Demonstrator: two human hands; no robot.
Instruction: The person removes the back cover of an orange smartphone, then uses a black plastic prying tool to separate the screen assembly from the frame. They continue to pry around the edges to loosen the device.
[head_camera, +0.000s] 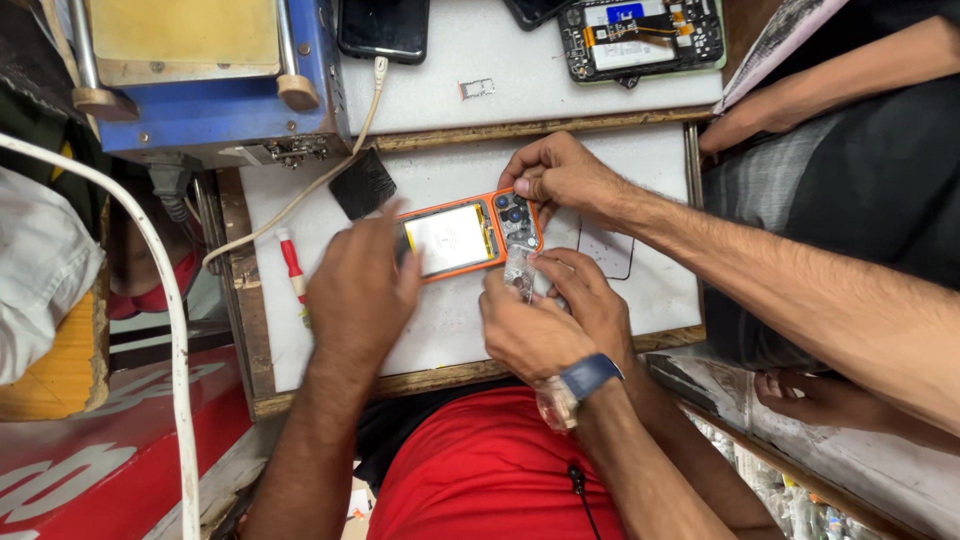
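An opened orange phone (470, 236) lies back-up on the white table (640, 290), battery exposed. The left hand (360, 290) rests loosely curled on its left end, pinning it; the right hand (545, 315) pinches a clear plastic strip (518, 270) at the camera end (a co-worker's hand (560, 175) grips that corner too).

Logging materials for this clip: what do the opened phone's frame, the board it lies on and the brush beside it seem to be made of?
Phone frame: probably plastic, a bright, even orange with a smooth rim. Board: a matt white top, likely laminate or painted, edged in worn bare wood strips showing grain and chips. Brush: a block of dark bristles, fibre unclear. The left hand steadies the phone; the right hand holds a clear strip at it.
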